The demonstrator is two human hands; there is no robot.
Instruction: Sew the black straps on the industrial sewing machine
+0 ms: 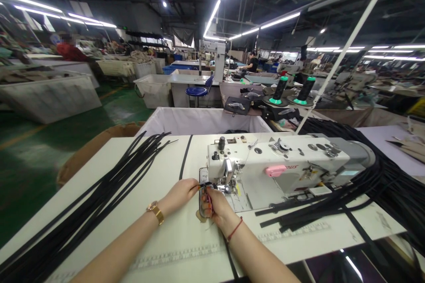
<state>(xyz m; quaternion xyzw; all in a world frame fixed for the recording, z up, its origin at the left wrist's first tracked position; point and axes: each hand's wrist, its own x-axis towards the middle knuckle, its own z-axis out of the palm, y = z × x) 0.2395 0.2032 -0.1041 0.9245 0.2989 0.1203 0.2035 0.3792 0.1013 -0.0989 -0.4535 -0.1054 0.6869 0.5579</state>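
My left hand (184,192) is closed in a pinch on the end of a narrow black strap (205,184), just left of the presser foot of a white sewing machine (252,163). Close beside it, my right hand (217,205) curls its fingers by the same strap end. A small orange and pink item (206,202) shows at those fingers; its kind is unclear. Another length of black strap (186,157) lies on the table behind my left hand, and one more runs under my right wrist toward the front edge.
Bundled black straps (109,185) lie along the left of the table (172,239). More straps (308,210) heap at the right, before the machine. A pink block (275,170) sits on the machine's body. Thread cones (303,90) and a cloth-lined bin (199,119) stand behind.
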